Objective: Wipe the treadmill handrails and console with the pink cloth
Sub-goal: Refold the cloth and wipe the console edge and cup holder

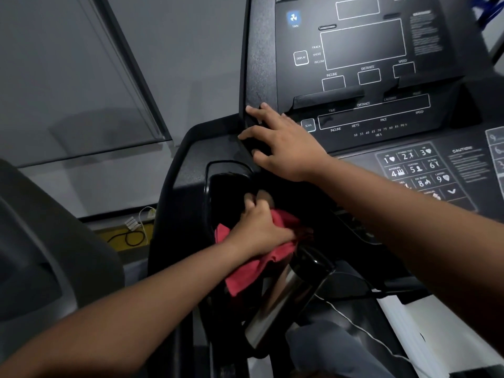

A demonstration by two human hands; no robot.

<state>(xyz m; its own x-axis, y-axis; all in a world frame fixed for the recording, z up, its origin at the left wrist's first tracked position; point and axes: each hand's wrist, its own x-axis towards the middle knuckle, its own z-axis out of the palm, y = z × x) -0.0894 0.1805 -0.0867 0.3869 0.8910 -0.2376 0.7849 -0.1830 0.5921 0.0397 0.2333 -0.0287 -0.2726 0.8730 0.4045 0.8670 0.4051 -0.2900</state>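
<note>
The left hand (259, 227) grips the pink cloth (245, 271) and presses it into the glossy pocket at the left edge of the console (368, 110). The right hand (283, 143) rests flat, fingers straight, on the console's left frame. Judging from this, the screen, the keypad (420, 170) and the handrail (283, 298) remain to wipe.

The scene is dim and low in contrast, with grey walls and a mostly black console (362, 77) that swallows detail. Soft light falls from the upper left, leaving a pale patch on the console's left shoulder and a faint sheen on the metal handrail (283, 304). The recess beneath the left hand (259, 227) sinks into near-black shadow. White panel lettering smears with motion blur towards the upper right. Wide-angle distortion bends straight edges near the borders.
</note>
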